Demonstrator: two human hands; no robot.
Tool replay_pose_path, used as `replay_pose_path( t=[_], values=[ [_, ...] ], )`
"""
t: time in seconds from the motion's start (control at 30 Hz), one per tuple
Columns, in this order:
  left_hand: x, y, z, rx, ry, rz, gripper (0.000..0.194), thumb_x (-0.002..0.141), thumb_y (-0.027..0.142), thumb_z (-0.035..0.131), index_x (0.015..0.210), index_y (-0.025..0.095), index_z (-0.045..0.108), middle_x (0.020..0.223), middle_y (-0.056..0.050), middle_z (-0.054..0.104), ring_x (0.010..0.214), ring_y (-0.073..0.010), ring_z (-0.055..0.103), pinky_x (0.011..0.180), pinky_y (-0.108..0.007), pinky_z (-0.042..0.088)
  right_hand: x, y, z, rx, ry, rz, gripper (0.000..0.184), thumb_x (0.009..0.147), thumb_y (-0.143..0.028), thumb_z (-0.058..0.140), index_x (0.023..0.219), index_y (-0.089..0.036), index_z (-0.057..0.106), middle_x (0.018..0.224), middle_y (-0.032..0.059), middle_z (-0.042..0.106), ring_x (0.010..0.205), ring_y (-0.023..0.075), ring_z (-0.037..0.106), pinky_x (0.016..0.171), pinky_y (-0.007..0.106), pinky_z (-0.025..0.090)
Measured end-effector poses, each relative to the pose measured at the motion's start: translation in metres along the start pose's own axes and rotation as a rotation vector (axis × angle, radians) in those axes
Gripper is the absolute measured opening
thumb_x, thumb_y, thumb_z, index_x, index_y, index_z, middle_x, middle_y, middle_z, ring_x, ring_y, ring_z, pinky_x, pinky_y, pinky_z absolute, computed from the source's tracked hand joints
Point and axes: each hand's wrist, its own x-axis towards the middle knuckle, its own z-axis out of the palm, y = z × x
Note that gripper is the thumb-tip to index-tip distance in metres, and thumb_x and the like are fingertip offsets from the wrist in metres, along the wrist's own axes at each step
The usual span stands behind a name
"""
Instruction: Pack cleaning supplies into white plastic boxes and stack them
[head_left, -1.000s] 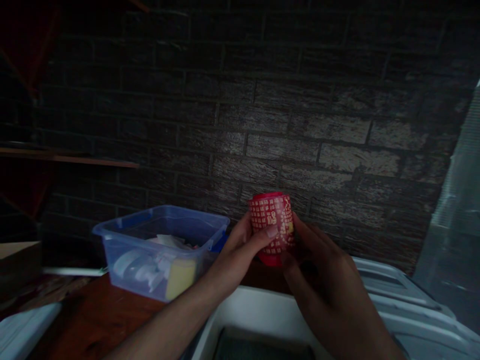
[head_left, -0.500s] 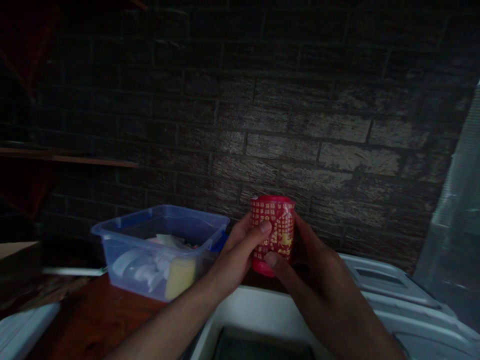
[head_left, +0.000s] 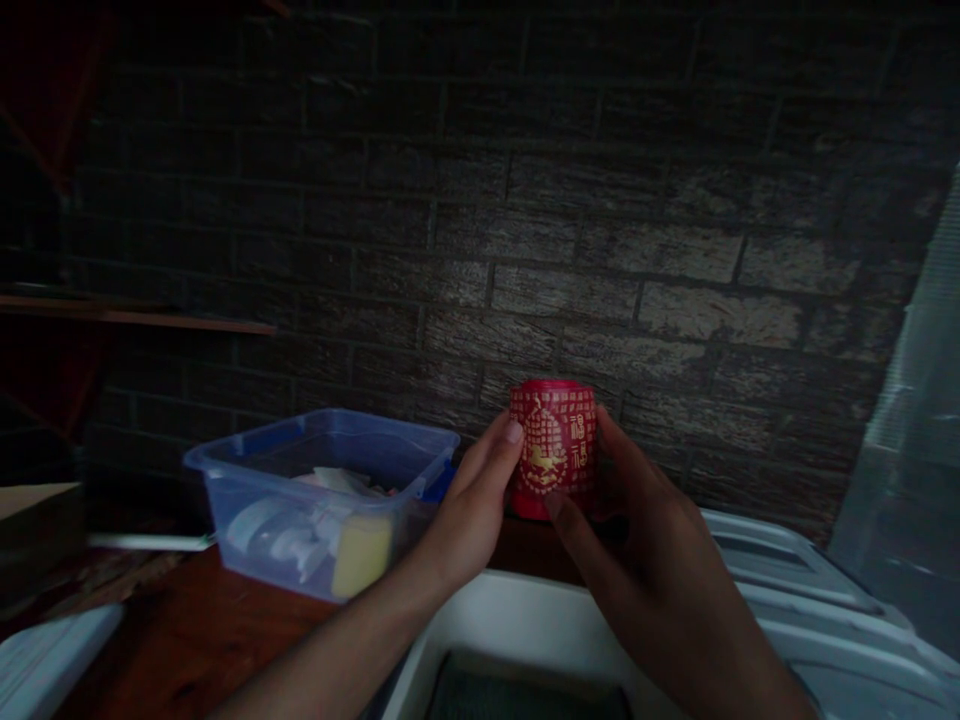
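Observation:
A red cylindrical container point(head_left: 559, 445) with gold Chinese characters and a gold figure is held up in front of the dark brick wall, roughly upright. My left hand point(head_left: 472, 505) grips its left side, the thumb pressed on the printed face. On the opposite side, my right hand point(head_left: 652, 540) holds it, with the thumb at the lower front and the fingers along the right edge. Parts of both hands behind the container are hidden. Below the hands is a white bin point(head_left: 517, 600) with something dark inside.
To the left, a clear bluish plastic box point(head_left: 262, 475) holds white items and a yellow block point(head_left: 361, 555) on the reddish-brown wooden surface point(head_left: 202, 640). Pale plastic lids point(head_left: 795, 560) lie at the right. A thin shelf point(head_left: 150, 318) juts out at the left.
The red container has been turned, bringing the gold figure to the middle and larger characters to its right. It has also risen slightly, and my left thumb has shifted to its left edge.

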Motion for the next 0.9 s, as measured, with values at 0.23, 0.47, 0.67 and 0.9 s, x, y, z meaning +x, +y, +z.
replay_pose_path(
  t=[0.23, 0.47, 0.67, 0.9],
  values=[
    [-0.0059, 0.0059, 0.0055, -0.101, -0.213, -0.044, 0.045, 0.097, 0.034, 0.065, 0.140, 0.023, 0.061, 0.136, -0.009, 0.067, 0.127, -0.0293, 0.060, 0.105, -0.038, 0.048, -0.0009, -0.0002, -0.0019, 0.009, -0.002, 0.010, 0.075, 0.094, -0.032, 0.064, 0.161, -0.029, 0.032, 0.141, 0.0070, 0.062, 0.118, 0.0242, 0.066, 0.098, 0.039, 0.058],
    [-0.0043, 0.0041, 0.0044, -0.110, -0.140, -0.031, 0.036, 0.098, 0.035, 0.063, 0.132, 0.024, 0.067, 0.130, -0.006, 0.070, 0.122, -0.0254, 0.062, 0.105, -0.035, 0.046, 0.0018, 0.0004, -0.0016, 0.027, -0.006, 0.018, 0.074, 0.095, -0.036, 0.065, 0.161, -0.030, 0.031, 0.145, 0.0067, 0.059, 0.124, 0.0267, 0.063, 0.101, 0.043, 0.056],
    [-0.0050, 0.0057, 0.0063, -0.112, -0.099, -0.017, 0.038, 0.098, 0.037, 0.060, 0.133, 0.022, 0.066, 0.127, -0.007, 0.071, 0.119, -0.0265, 0.063, 0.100, -0.035, 0.049, 0.0034, -0.0043, -0.0005, 0.198, -0.091, 0.006, 0.064, 0.098, -0.036, 0.063, 0.157, -0.033, 0.037, 0.136, 0.0030, 0.067, 0.113, 0.0213, 0.069, 0.096, 0.035, 0.059],
    [-0.0053, 0.0081, 0.0070, -0.137, -0.118, -0.035, 0.044, 0.097, 0.041, 0.058, 0.134, 0.019, 0.065, 0.122, -0.008, 0.074, 0.116, -0.0300, 0.065, 0.101, -0.039, 0.049, 0.0019, -0.0092, -0.0025, 0.274, -0.101, 0.015, 0.065, 0.098, -0.028, 0.062, 0.158, -0.032, 0.036, 0.137, 0.0050, 0.066, 0.115, 0.0224, 0.069, 0.096, 0.036, 0.059]
  ],
)
